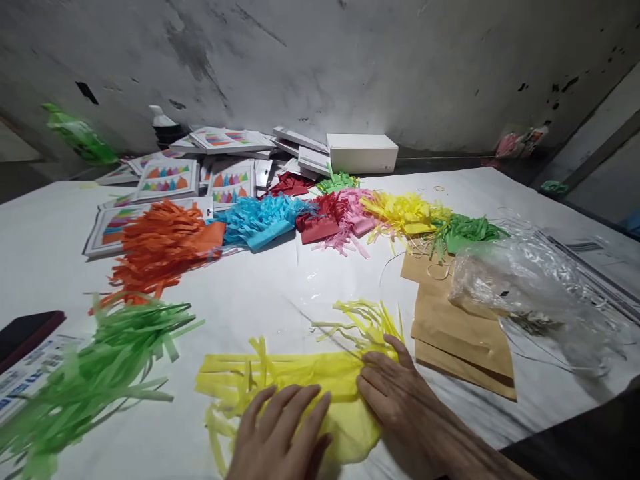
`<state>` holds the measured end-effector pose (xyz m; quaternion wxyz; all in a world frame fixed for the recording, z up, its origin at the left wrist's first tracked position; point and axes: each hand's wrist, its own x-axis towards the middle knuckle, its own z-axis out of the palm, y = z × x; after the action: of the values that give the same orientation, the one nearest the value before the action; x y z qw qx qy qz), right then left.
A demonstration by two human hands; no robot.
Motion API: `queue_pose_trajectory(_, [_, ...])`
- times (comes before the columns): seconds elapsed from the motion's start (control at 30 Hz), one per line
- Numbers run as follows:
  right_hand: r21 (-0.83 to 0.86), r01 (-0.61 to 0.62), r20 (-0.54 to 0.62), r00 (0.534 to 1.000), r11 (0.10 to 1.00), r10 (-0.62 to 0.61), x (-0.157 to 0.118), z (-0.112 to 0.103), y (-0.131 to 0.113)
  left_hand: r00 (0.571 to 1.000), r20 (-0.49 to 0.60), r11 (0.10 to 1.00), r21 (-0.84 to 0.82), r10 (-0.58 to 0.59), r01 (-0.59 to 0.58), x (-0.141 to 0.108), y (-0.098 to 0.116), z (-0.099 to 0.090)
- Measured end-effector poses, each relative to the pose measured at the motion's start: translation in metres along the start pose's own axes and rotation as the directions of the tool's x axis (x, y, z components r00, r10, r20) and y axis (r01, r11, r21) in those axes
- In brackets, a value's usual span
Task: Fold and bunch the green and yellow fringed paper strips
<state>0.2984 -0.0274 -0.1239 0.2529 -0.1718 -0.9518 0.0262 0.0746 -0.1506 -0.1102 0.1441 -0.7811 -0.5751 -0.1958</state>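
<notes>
Flat on the white table lies a sheet of yellow tissue paper (305,373), with strips cut at its left end and a loose fringe at its upper right. My left hand (285,433) rests on its near left part, fingers spread. On the right end of the same paper lies my right hand (395,390), its fingers pressing down and one finger stretched out apart. Part of the paper is hidden under both hands. A green tissue tassel (115,360) lies to the left of them, fringed and loose.
Folded tassels in orange (160,243), blue (265,220), dark red (320,217), pink and yellow (410,212) form a row behind. Printed packs (167,179) and a white box (363,153) stand near the wall. At right are brown paper pieces (455,327) and clear plastic (530,280).
</notes>
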Motion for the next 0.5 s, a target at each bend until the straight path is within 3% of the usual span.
queue_pose_trajectory(0.1, [0.113, -0.065, -0.009, 0.998, 0.991, 0.066, 0.006, -0.01, -0.005, 0.993, -0.02, 0.986, -0.126, -0.113, 0.11, 0.023, 0.019, 0.022])
queue_pose_trajectory(0.2, [0.03, -0.04, 0.001, 0.999, 0.999, 0.04, 0.008, -0.009, -0.011, 0.974, -0.089, 0.958, -0.218, -0.209, 0.185, 0.032, 0.027, 0.036])
queue_pose_trajectory(0.33, [-0.11, 0.028, -0.013, 0.999, 0.994, -0.03, 0.002, 0.003, -0.017, 0.989, -0.047, 0.956, -0.264, -0.144, 0.126, 0.02, 0.023, 0.036])
queue_pose_trajectory(0.43, [-0.081, 0.022, 0.004, 1.0, 0.996, -0.022, -0.007, 0.003, -0.017, 0.991, 0.006, 0.954, -0.271, -0.133, 0.13, 0.005, 0.018, 0.032])
queue_pose_trajectory(0.5, [-0.01, -0.048, 0.056, 0.997, 0.999, 0.048, -0.011, -0.001, -0.016, 0.99, 0.046, 0.95, -0.277, -0.136, 0.143, 0.0, 0.014, 0.031])
